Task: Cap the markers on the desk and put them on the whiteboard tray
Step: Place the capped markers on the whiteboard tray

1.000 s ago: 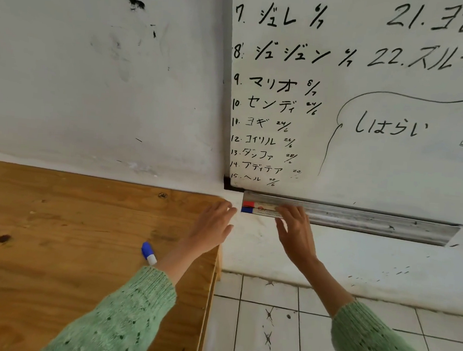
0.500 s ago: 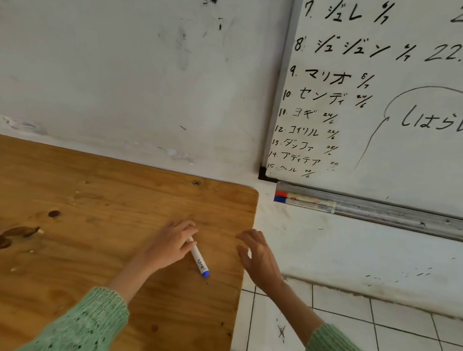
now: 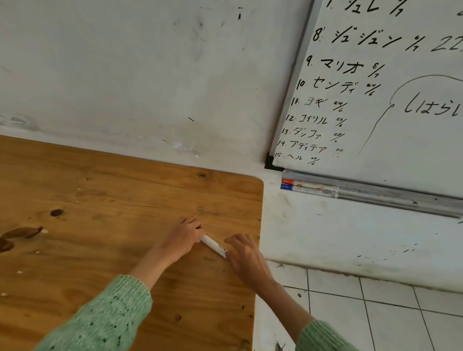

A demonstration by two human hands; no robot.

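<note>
A white marker (image 3: 213, 245) lies slanted over the wooden desk (image 3: 85, 191) near its right edge. My left hand (image 3: 182, 238) is shut on its upper end. My right hand (image 3: 243, 255) is closed around its lower end, hiding the blue cap. Two capped markers lie in the metal whiteboard tray (image 3: 402, 201) at its left end: a red-capped marker (image 3: 310, 185) above a blue-capped marker (image 3: 309, 191). Both hands are well below and left of the tray.
The whiteboard (image 3: 397, 91) with handwriting hangs on the white wall (image 3: 123, 56) to the right of the desk. Tiled floor (image 3: 379, 325) lies below the tray. Dark stains (image 3: 6, 238) mark the desk's left part.
My right hand left the tray and came down to the desk. My left hand took hold of the marker, and now both hands grip its ends. The view shifted left.
</note>
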